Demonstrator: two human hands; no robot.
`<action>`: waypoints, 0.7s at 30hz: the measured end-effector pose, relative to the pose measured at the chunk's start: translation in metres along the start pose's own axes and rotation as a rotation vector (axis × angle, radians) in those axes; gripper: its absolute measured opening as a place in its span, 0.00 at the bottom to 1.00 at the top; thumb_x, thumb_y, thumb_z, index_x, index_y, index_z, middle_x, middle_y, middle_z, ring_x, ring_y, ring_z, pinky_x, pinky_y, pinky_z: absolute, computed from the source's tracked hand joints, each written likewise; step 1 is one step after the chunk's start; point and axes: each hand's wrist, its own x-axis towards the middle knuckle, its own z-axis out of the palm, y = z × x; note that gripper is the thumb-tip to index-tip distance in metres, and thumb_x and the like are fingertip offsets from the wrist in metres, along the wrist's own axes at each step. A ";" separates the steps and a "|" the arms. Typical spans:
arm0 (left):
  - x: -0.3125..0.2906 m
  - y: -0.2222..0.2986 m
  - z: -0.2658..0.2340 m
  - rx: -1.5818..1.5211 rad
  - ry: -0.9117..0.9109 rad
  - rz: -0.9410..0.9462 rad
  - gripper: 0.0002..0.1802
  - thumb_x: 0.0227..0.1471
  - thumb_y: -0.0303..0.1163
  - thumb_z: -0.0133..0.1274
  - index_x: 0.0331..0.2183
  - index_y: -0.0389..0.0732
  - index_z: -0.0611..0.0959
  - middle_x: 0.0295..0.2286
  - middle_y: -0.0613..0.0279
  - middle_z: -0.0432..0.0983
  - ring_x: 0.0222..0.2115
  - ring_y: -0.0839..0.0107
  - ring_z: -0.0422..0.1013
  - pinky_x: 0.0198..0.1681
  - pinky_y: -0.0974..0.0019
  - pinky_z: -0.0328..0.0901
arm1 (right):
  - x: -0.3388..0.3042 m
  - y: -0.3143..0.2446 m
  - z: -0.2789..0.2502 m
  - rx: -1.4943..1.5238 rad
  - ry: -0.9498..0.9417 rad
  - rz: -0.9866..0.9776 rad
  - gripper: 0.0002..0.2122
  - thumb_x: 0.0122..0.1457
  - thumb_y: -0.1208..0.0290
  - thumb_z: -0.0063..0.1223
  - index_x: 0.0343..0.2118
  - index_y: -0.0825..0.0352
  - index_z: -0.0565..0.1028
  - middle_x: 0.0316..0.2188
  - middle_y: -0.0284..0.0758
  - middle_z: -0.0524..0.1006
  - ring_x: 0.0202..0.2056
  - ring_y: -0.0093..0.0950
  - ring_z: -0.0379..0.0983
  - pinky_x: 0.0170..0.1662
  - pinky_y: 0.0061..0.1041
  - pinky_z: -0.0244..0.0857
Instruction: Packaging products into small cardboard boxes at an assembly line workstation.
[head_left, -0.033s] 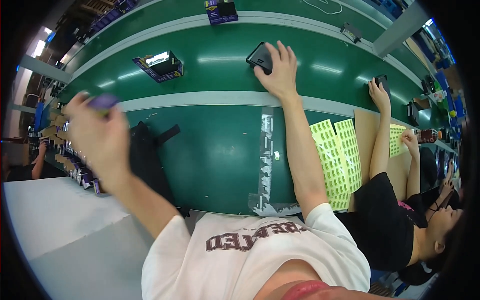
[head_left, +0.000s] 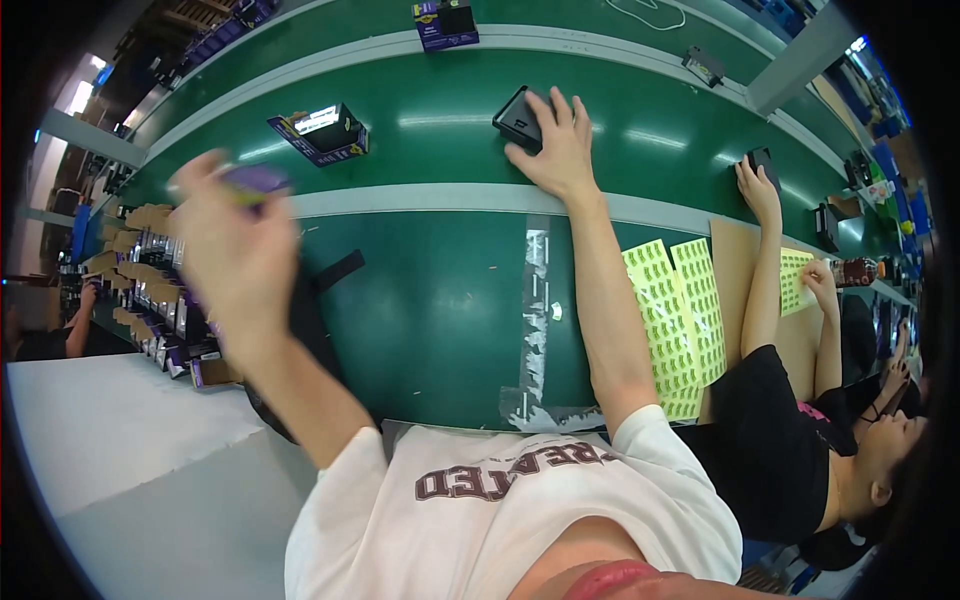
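My left hand (head_left: 235,235) is raised on the left, smeared by motion, with its fingers closed round a small purple piece (head_left: 258,180) whose kind I cannot make out. At the upper middle, my right hand (head_left: 562,150) reaches over the white strip. Its thumb and fingers lie against the right side of a flat black box (head_left: 517,122) on the green surface. Between my hands stands a purple carton (head_left: 325,140) with a black insert, its top open.
Yellow-green sticker sheets (head_left: 675,310) lie right of my right forearm. Beside them a co-worker's hand (head_left: 760,190) touches a dark box. Several open cartons (head_left: 150,270) are stacked at the left. A purple box (head_left: 446,25) stands on the far ledge, and a black strap (head_left: 338,270) lies nearer.
My left hand has shifted right with the purple piece, uncovering more of the stacked cartons. My right hand stays at the black box, almost unmoved.
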 end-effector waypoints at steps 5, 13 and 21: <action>-0.008 0.031 0.084 -0.151 -0.585 0.300 0.30 0.34 0.28 0.66 0.44 0.38 0.74 0.33 0.49 0.77 0.30 0.52 0.74 0.35 0.56 0.70 | 0.008 -0.008 0.008 0.269 -0.238 0.095 0.30 0.48 0.61 0.64 0.55 0.66 0.69 0.48 0.39 0.75 0.45 0.39 0.73 0.52 0.32 0.67; -0.029 0.057 0.112 -0.282 -0.516 0.455 0.48 0.31 0.34 0.71 0.55 0.38 0.67 0.41 0.48 0.76 0.41 0.51 0.72 0.50 0.53 0.65 | 0.017 0.033 -0.001 1.393 -0.236 0.785 0.27 0.53 0.57 0.63 0.53 0.67 0.71 0.43 0.41 0.77 0.42 0.38 0.75 0.41 0.31 0.70; -0.056 -0.026 0.105 -0.342 -0.234 0.316 0.57 0.29 0.35 0.73 0.61 0.41 0.62 0.48 0.53 0.73 0.44 0.53 0.70 0.57 0.53 0.58 | 0.010 0.030 -0.007 2.533 -0.217 0.925 0.21 0.57 0.62 0.61 0.50 0.66 0.72 0.38 0.39 0.77 0.37 0.31 0.75 0.34 0.20 0.67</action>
